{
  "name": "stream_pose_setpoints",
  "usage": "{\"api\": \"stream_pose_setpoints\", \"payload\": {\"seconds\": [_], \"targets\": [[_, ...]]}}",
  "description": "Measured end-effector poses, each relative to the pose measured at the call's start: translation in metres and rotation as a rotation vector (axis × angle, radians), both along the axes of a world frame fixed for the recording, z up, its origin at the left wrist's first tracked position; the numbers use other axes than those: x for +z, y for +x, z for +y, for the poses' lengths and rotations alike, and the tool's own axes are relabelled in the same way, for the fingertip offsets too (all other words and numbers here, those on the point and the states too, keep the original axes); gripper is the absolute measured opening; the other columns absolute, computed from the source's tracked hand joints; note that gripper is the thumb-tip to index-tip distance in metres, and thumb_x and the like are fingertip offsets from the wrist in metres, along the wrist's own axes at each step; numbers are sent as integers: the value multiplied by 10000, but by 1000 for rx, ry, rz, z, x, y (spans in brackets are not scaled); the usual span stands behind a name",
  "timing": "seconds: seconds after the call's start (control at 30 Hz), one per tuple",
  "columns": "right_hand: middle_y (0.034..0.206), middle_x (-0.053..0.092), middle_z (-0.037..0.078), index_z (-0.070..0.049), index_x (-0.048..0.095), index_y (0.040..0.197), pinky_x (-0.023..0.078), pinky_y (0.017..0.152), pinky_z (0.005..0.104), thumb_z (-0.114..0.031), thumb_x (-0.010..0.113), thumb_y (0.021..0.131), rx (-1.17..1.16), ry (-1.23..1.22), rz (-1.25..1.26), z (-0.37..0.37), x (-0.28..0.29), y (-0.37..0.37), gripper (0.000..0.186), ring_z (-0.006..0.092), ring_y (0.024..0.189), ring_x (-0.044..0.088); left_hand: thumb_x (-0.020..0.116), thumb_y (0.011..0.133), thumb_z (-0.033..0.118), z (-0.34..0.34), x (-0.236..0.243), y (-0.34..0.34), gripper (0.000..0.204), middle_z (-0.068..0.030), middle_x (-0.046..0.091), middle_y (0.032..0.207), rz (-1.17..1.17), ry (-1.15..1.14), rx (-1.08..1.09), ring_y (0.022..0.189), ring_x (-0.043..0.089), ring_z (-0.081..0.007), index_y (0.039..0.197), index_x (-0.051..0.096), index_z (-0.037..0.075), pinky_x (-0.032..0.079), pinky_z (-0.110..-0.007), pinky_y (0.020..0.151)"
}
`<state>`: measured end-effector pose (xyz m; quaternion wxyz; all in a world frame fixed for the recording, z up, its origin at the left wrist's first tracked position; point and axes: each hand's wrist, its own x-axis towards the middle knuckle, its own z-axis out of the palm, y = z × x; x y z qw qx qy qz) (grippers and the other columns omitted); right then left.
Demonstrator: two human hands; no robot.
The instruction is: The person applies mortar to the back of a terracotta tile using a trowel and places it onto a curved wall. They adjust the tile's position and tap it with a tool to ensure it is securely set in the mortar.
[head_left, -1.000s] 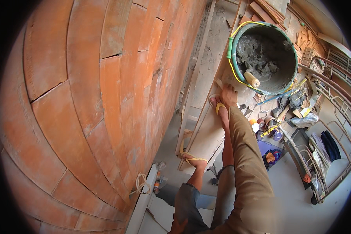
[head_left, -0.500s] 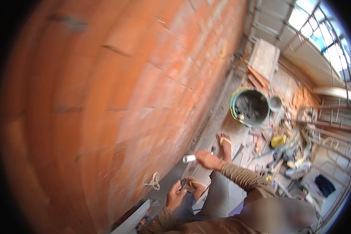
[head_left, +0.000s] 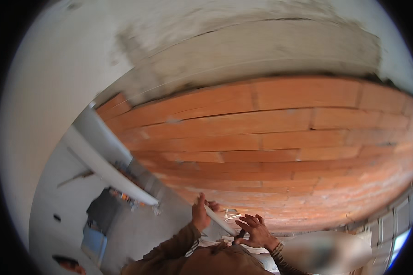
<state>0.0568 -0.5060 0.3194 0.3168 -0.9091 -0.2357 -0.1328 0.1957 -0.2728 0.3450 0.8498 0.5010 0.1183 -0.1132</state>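
Head view, looking at a brick wall [head_left: 280, 137] whose upper courses run under a grey rendered band [head_left: 243, 55]. Low in the frame, the left hand [head_left: 200, 213] is closed around the near end of a long pale straightedge [head_left: 218, 219], which slants down to the right toward the right hand [head_left: 256, 230]. The right hand is open, fingers spread, just beside the far end of the straightedge and not gripping it; a small dark object sits below its palm, too blurred to identify. A loop of pale string [head_left: 231, 214] lies between the hands against the wall. To the left, a white ledge [head_left: 106, 167] runs away from the wall above a grey floor.

Step in hand, as judged: bringing the straightedge up to the brick face. The next move likely calls for the right hand to close on the free end so that both hands can steady the piece flat against the bricks.
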Motion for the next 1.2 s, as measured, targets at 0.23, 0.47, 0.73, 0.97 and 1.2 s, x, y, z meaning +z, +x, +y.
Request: {"api": "stream_pose_setpoints", "payload": {"seconds": [0.23,0.47,0.73,0.97,1.2], "targets": [[1187,578,87,-224,513,1413,357,1105,524,-363,684,861,298,-151,-387,42,63,58,594,303,1246,510,663,918,515,83,65,27,476,-53,576,808,30,-307,198,692,595,-179,747,433,135,558,-302,611],[958,618,81,-134,567,1332,505,804,384,-351,637,889,407,-188,-916,116,165,98,498,229,907,610,663,917,513,145,163,38,444,-79,623,900,-227,-291,198,738,635,-174,808,482,123,582,-261,605],[675,470,-27,-75,611,1302,417,504,273,-264,673,817,299,-119,-1050,150,251,127,524,121,554,483,589,1007,343,209,242,101,479,-100,628,1140,-822,291,517,1028,611,-169,1347,520,13,499,-363,884],[660,490,-2,-6,609,1265,433,459,291,-133,679,778,271,-51,-1130,191,302,158,508,140,563,533,544,1016,271,271,302,222,364,-90,646,1158,-1041,792,656,1009,607,-165,1223,619,-19,493,-313,885],[654,514,-1,-2,615,1256,450,454,289,-141,669,796,220,-23,-1147,226,316,151,483,137,555,542,549,1010,248,341,305,305,296,-46,663,1059,-1083,628,464,913,618,-128,1150,657,11,523,-276,792]]}}
